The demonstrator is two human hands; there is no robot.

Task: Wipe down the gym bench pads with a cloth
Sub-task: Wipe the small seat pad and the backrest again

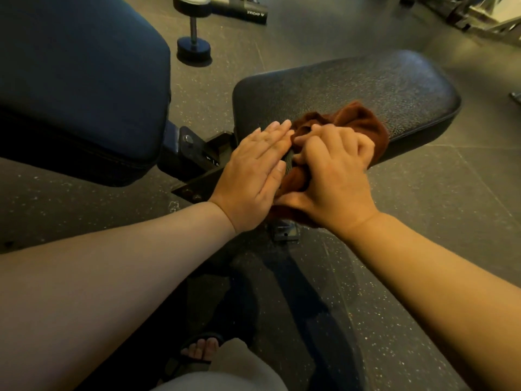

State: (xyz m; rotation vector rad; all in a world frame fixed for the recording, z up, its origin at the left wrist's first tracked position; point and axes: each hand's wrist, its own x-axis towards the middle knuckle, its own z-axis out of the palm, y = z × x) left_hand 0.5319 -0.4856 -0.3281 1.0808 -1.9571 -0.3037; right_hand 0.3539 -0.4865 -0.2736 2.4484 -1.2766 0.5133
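Observation:
A black textured seat pad (366, 88) lies to the right, and a larger dark blue back pad (79, 80) rises at the left. A rust-brown cloth (358, 122) is bunched on the seat pad's near edge. My right hand (332, 176) grips the cloth with curled fingers, pressing it over that edge. My left hand (253, 170) lies flat with straight fingers on the pad's near left corner, touching the cloth's side. Part of the cloth hangs below the pad, hidden under my hands.
The bench's black metal frame and hinge bracket (194, 153) sit between the two pads. A dumbbell (193, 32) stands on the speckled rubber floor behind. Other gym equipment (479, 15) is at the far right. My sandalled foot (197, 354) is below.

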